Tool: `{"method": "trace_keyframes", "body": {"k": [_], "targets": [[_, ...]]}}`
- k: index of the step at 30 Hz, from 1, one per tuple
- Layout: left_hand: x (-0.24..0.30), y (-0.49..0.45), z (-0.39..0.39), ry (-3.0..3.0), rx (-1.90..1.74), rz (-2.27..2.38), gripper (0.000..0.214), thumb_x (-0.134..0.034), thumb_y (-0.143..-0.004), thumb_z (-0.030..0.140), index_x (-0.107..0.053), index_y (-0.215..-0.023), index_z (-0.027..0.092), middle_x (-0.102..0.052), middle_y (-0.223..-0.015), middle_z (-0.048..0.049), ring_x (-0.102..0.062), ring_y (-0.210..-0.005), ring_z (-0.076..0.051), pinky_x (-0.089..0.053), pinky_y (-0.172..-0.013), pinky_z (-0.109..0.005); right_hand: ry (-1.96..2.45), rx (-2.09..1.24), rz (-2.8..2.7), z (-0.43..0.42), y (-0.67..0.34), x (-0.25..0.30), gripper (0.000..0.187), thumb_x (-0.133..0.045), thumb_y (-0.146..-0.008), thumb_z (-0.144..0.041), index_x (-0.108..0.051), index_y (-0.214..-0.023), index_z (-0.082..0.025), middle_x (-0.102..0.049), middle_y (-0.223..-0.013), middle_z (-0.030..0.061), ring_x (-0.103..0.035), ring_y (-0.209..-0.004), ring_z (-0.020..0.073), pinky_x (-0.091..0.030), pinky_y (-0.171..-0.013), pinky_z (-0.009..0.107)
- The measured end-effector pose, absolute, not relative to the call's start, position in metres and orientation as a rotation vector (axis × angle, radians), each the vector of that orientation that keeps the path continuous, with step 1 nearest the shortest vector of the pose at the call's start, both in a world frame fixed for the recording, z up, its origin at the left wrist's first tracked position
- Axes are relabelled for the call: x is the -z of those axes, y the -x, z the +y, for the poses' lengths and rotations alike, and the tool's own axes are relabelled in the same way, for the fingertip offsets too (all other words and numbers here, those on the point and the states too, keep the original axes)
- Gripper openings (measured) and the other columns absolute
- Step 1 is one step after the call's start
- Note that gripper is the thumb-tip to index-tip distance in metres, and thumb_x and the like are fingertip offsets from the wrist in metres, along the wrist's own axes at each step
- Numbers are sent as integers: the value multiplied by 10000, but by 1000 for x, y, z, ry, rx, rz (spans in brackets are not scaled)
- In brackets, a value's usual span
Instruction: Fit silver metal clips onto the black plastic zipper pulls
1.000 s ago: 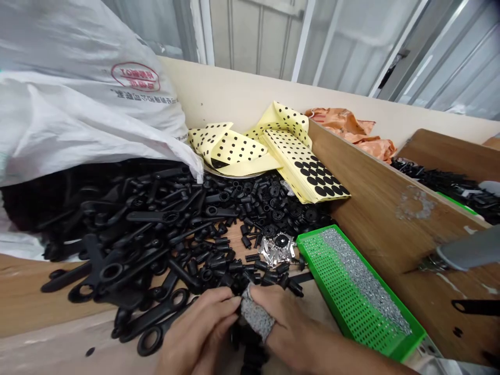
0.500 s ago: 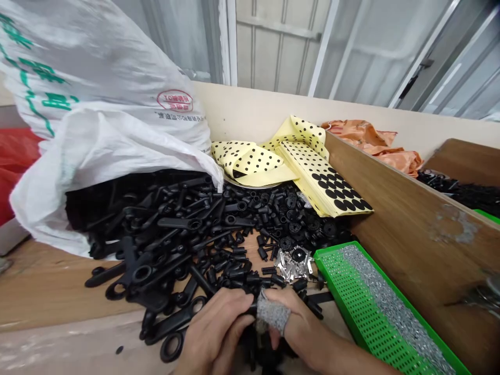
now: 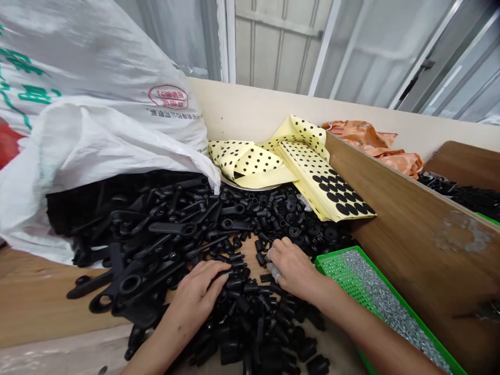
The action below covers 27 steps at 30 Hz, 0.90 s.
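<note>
My left hand (image 3: 197, 291) rests on a heap of black moulded plastic parts (image 3: 242, 317), its fingers curled over short black pieces. My right hand (image 3: 292, 268) hovers lower over the same heap, near its round black parts (image 3: 295, 229). A grey knitted finger cover (image 3: 274, 272) sits on one of its fingers. Whether either hand holds a small piece is hidden by the fingers. Long black lever-shaped parts (image 3: 172, 229) spread left of my left hand.
A white woven sack (image 3: 97, 130) spills black parts at the left. Yellow sheets of black dots (image 3: 332, 187) lie at the back. A green perforated tray (image 3: 375, 297) of small silver pieces sits at right, beside a wooden divider (image 3: 422, 229). An orange bag (image 3: 375, 140) lies behind it.
My hands have separated from each other, the right moving up and away from the left. More black parts now lie near me, and the green tray sits lower in view.
</note>
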<state>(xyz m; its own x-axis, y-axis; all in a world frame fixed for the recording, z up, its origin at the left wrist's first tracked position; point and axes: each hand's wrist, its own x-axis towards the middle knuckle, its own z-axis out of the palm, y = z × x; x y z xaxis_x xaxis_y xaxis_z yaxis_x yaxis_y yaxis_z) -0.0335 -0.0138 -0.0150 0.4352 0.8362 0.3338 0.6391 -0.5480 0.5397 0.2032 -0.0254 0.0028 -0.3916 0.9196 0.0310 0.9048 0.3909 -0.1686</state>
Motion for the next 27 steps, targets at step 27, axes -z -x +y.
{"method": "trace_keyframes", "body": {"k": [27], "targets": [[12,27,-13,-2238,-1008,1147,190,-473,-838,204,-662,-826,191,-676,-900,-46,-641,-850,-180,-502,-770,-250,1505,-358,-2402,-24,-201,-18,133,-380,-840,-82,-467,-816,-180,-494,-879,36,-425,-826,162,-369,-727,270]]}}
